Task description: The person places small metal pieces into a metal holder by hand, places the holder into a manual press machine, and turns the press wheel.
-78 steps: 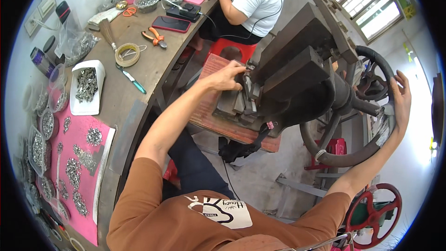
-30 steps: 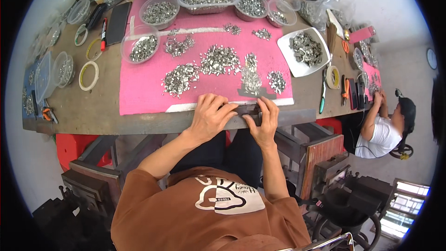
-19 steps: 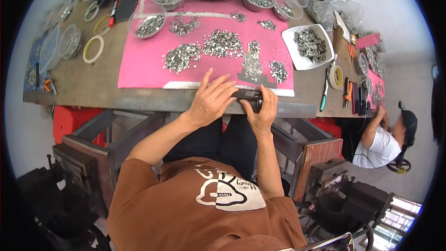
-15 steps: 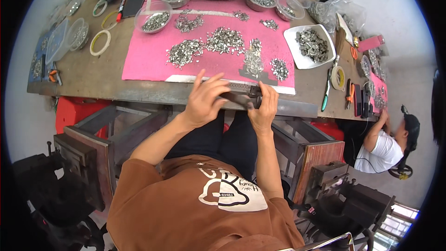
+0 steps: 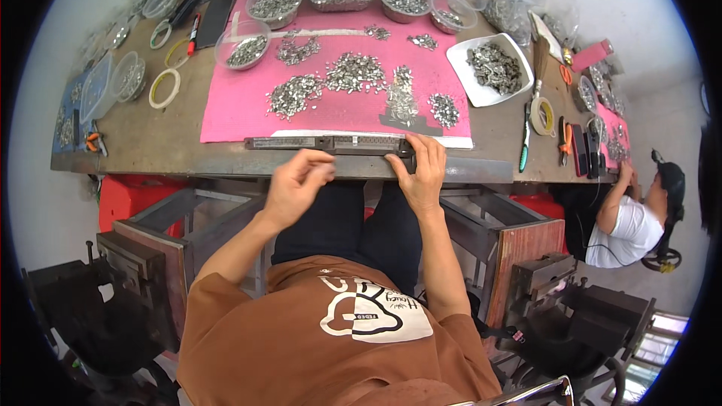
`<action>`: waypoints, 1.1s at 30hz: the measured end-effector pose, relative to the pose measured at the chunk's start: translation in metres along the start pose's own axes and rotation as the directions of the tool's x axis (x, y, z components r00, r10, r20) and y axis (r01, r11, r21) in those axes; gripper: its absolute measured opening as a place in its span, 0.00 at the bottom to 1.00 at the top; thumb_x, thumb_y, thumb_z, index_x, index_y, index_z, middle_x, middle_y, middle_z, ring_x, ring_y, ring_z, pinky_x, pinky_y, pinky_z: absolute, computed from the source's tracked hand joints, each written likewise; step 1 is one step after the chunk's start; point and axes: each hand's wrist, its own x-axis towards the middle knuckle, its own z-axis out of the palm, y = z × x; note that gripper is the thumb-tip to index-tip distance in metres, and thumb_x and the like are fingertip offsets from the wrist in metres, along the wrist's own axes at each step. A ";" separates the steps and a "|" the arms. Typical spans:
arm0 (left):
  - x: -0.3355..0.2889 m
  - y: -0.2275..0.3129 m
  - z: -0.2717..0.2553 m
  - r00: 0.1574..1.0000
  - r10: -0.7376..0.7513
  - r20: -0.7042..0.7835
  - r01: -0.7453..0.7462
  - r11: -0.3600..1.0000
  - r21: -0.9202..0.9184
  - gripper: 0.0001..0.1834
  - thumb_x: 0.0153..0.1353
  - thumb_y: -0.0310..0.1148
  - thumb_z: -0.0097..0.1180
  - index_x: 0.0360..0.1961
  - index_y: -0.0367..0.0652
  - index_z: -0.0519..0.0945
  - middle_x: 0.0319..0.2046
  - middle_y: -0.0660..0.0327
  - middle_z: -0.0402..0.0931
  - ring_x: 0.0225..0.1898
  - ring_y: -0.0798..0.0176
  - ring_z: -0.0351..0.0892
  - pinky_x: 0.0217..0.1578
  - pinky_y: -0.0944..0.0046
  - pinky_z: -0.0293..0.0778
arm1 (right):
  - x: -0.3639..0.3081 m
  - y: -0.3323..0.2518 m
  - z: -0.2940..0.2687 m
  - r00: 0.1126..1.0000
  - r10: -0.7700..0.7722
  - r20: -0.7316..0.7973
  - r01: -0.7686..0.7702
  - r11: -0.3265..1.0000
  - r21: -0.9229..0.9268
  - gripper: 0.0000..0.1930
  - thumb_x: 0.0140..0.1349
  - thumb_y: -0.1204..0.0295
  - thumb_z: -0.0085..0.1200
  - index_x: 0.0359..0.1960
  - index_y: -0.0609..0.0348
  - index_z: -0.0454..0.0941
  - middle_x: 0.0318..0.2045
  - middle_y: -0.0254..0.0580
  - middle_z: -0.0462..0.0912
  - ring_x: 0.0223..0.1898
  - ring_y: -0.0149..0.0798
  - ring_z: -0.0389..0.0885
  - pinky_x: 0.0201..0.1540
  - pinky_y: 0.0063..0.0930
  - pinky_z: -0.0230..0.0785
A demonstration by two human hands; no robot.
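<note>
A long, narrow dark metal bar (image 5: 289, 143) with a row of small slots lies along the front edge of the table. My right hand (image 5: 423, 173) grips its right end, thumb in front and fingers over the top. Just below the bar, my left hand (image 5: 297, 186) is apart from it, fingers curled toward the thumb; anything between the fingertips is too small or blurred to make out. Beyond the bar, heaps of small silvery metal pieces (image 5: 353, 74) lie on a pink mat (image 5: 233, 109). A column of slim pieces (image 5: 403, 101) rests on a grey patch.
Clear tubs (image 5: 340, 1) of metal pieces line the back. A white square dish (image 5: 456, 53) with more stands right. Tape rolls (image 5: 167, 89), orange-handled pliers (image 5: 565, 146) and a green-ended brush (image 5: 524, 152) lie around. At far right sits another person (image 5: 624, 225).
The dark bar, held between both hands before, now lies flat along the table edge. My left hand has moved down and left, off it; my right hand stays at its right end.
</note>
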 end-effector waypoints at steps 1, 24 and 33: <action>0.008 0.010 0.011 0.972 0.231 0.036 -0.232 0.933 0.274 0.13 0.66 0.26 0.61 0.51 0.38 0.79 0.39 0.57 0.82 0.40 0.63 0.83 0.42 0.61 0.78 | 0.003 0.002 -0.004 1.000 0.004 -0.005 -0.004 1.000 -0.010 0.22 0.50 0.70 0.74 0.48 0.61 0.82 0.45 0.45 0.81 0.49 0.49 0.78 0.55 0.41 0.68; 0.050 -0.018 0.037 0.826 0.549 0.130 -0.444 0.490 0.751 0.29 0.55 0.34 0.70 0.59 0.43 0.77 0.51 0.57 0.75 0.51 0.52 0.73 0.54 0.52 0.64 | 0.136 0.120 -0.047 0.993 -0.098 0.066 0.115 0.923 -0.367 0.17 0.61 0.75 0.62 0.51 0.62 0.78 0.46 0.49 0.82 0.49 0.50 0.80 0.53 0.45 0.68; 0.049 -0.017 0.038 0.827 0.545 0.138 -0.440 0.475 0.762 0.28 0.56 0.35 0.69 0.58 0.44 0.77 0.51 0.58 0.76 0.51 0.52 0.73 0.54 0.52 0.64 | 0.122 0.087 0.025 0.978 -0.043 0.204 0.047 0.999 -0.015 0.05 0.57 0.75 0.63 0.35 0.58 0.85 0.33 0.43 0.81 0.40 0.49 0.77 0.47 0.43 0.68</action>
